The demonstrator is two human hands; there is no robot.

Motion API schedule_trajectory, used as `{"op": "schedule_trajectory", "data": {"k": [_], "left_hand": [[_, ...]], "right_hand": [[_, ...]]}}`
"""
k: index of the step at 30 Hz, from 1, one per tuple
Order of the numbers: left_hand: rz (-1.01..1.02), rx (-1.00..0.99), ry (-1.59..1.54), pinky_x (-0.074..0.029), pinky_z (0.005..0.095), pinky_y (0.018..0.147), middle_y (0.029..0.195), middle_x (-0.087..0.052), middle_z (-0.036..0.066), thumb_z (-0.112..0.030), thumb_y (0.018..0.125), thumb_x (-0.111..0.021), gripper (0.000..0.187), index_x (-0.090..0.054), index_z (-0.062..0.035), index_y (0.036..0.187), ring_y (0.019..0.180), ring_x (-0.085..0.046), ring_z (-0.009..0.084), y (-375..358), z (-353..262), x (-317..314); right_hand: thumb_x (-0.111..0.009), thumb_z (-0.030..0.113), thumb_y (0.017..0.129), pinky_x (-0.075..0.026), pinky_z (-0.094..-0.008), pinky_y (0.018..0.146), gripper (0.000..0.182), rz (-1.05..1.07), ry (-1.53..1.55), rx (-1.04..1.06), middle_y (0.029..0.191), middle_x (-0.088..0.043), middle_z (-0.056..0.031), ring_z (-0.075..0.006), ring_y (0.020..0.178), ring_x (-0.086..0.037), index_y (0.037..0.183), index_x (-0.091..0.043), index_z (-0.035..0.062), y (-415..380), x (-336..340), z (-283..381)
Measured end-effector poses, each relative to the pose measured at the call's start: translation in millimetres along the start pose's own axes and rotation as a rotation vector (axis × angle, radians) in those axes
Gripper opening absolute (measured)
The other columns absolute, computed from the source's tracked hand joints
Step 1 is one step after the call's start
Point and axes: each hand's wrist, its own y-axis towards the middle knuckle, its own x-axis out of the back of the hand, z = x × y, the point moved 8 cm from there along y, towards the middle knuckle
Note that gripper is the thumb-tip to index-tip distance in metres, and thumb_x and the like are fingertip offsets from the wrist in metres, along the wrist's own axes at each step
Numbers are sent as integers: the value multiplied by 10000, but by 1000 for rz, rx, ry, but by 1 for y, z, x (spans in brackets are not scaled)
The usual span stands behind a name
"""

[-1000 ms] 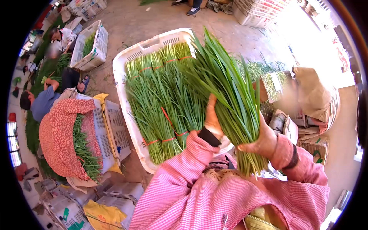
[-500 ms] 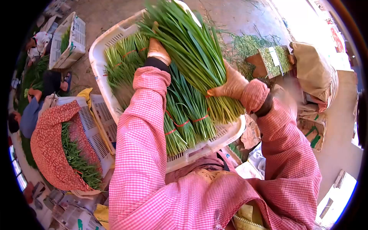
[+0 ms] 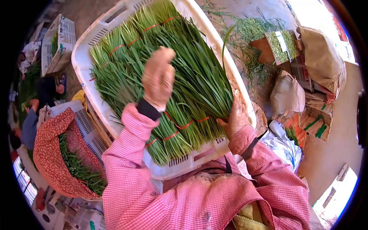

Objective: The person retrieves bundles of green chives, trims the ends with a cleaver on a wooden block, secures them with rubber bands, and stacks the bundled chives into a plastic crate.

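Chives fill the white crate: tied bundles lie side by side, root ends toward the person, red bands holding each in shape so they pack flat. Right hand rests against the stem end of the rightmost chive bundle, fingers spread and pressing it in at the crate's near right wall, seemingly to seat it level with its neighbours. Left hand hovers above the packed row, fingers loosely together, palm down, gripping nothing. Second crate, draped in red patterned cloth, holds more greens just left. Other people sit farther left.
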Motion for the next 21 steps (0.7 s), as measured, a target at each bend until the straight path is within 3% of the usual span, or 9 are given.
{"op": "schedule_trajectory", "data": {"k": [2,6,8,10,11,14,15,20,21], "left_hand": [[265,-439,162,-189,379,1072,1318,-415,38,-301,922,-349,366,-451,-175,1249,1265,-317,215,-32,-47,-63],[540,-322,373,-74,438,1085,1328,-399,9,-325,875,-396,383,-468,-198,1229,1287,-267,185,-19,-2,-148],[577,-279,306,-123,399,1076,1243,-479,11,-284,870,-412,337,-511,-167,1170,1236,-336,175,-12,16,-170],[777,-268,454,-180,384,1053,1137,-542,4,-274,861,-430,285,-565,-144,1076,1174,-396,167,-6,17,-179],[500,-338,276,-242,364,1021,992,-589,16,-276,848,-449,245,-614,-120,941,1057,-478,173,-5,16,-177],[677,-260,307,-282,343,999,872,-600,36,-276,838,-463,244,-634,-103,830,955,-523,181,1,16,-191],[600,-275,242,-309,338,981,828,-603,42,-267,830,-469,253,-643,-90,781,902,-536,192,0,19,-194],[585,-261,263,-317,348,976,795,-609,26,-236,805,-488,224,-649,-95,740,898,-537,196,-9,35,-213],[806,-266,373,-306,360,984,832,-613,33,-234,812,-478,227,-649,-87,784,928,-530,209,-15,27,-221]], "right_hand": [[-776,313,593,-237,-444,1027,1158,-61,-36,-50,1350,-226,-275,-396,1252,-257,1361,34,2,-12,-3,1],[-813,303,530,-297,-449,978,1198,-45,-169,-156,1318,-290,-241,-402,1192,-329,1370,-8,17,3,-28,-16],[-809,252,540,-311,-417,983,1172,-30,-199,-156,1304,-318,-235,-379,1183,-355,1369,-16,14,9,-27,-19],[-795,169,557,-340,-370,975,1119,2,45,-99,1280,-368,-210,-323,1151,-415,1368,-39,18,14,-30,-26],[-789,104,550,-356,-321,966,1089,121,362,-210,1258,-420,-170,-264,1122,-456,1371,-77,45,19,-42,-36],[-802,101,528,-343,-310,972,1097,198,408,-231,1260,-434,-138,-237,1130,-451,1373,-103,82,33,-65,-61],[-814,110,508,-329,-306,982,1115,182,432,-227,1250,-449,-129,-236,1148,-438,1373,-111,96,37,-78,-73],[-794,86,548,-335,-328,993,1083,197,404,-130,1253,-433,-145,-260,1166,-425,1374,-94,107,47,-78,-59],[-782,46,555,-347,-331,982,1084,231,634,-197,1250,-432,-147,-251,1158,-429,1375,-74,94,38,-76,-57]]}}
